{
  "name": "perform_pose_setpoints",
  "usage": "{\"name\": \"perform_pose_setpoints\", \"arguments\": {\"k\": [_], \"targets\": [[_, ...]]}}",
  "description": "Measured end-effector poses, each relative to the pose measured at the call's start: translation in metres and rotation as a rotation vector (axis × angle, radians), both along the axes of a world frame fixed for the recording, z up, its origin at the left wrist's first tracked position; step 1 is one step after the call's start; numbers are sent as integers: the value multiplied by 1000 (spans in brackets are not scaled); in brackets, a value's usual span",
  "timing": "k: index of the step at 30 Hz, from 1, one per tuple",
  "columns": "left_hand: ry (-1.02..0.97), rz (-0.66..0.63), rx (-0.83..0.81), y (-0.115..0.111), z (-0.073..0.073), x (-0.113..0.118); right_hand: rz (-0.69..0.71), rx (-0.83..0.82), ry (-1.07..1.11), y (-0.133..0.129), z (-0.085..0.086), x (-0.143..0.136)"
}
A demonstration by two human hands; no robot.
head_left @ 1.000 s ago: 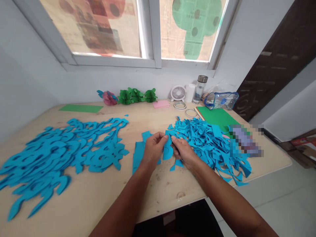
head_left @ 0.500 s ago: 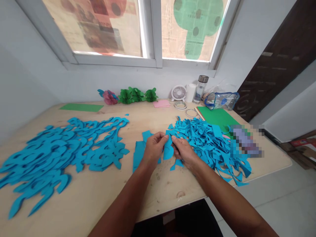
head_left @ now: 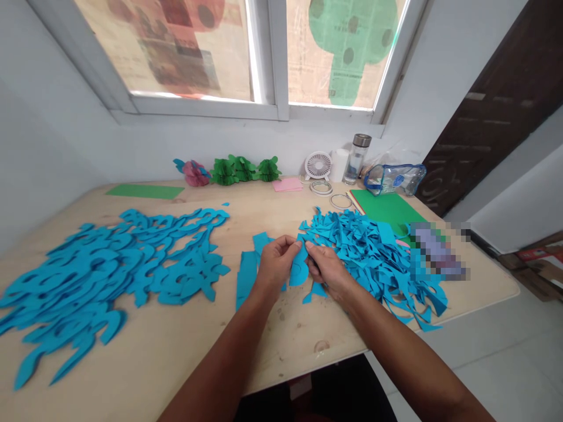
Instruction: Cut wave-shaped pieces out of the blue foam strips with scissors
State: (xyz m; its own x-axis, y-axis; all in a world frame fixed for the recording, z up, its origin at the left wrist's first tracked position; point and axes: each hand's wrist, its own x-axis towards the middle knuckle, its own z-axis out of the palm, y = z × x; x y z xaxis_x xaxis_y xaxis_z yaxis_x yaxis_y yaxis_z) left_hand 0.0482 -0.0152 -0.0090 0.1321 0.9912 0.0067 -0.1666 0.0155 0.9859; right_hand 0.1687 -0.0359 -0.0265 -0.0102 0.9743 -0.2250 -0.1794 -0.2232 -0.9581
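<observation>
Between my two hands is a piece of blue paper [head_left: 299, 271] with a rounded lower end and a curved line on it. My left hand [head_left: 276, 261] pinches its left side between thumb and fingers. On the other side, my right hand [head_left: 329, 268] is closed with its thumb against the paper's upper right edge; whether anything else sits in that palm is hidden. Blue paper strips [head_left: 247, 275] lie under and beside my left hand. Just right of my right hand spreads a heap of blue paper scraps [head_left: 369, 252].
At the left of the wooden table [head_left: 176, 351] lies a big pile of curved blue cutouts [head_left: 101, 264]. Along the wall stand green paper decorations [head_left: 241, 169], a small white fan [head_left: 318, 166], a glass bottle [head_left: 357, 158] and a clear pouch [head_left: 396, 179]. Green sheets [head_left: 387, 205] lie at right.
The blue paper's rounded lower end has shifted very slightly left and down between my fingers. Both hands have otherwise stayed almost in place.
</observation>
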Motion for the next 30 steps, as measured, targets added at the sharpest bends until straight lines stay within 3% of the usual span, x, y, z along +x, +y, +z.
{"name": "perform_pose_setpoints", "arguments": {"k": [22, 30], "targets": [[19, -39, 31, -1, 2, -2, 33, 13, -55, 2, -4, 2], [31, -156, 5, 2, 4, -7, 57, 46, -90, 0, 0, 2]]}}
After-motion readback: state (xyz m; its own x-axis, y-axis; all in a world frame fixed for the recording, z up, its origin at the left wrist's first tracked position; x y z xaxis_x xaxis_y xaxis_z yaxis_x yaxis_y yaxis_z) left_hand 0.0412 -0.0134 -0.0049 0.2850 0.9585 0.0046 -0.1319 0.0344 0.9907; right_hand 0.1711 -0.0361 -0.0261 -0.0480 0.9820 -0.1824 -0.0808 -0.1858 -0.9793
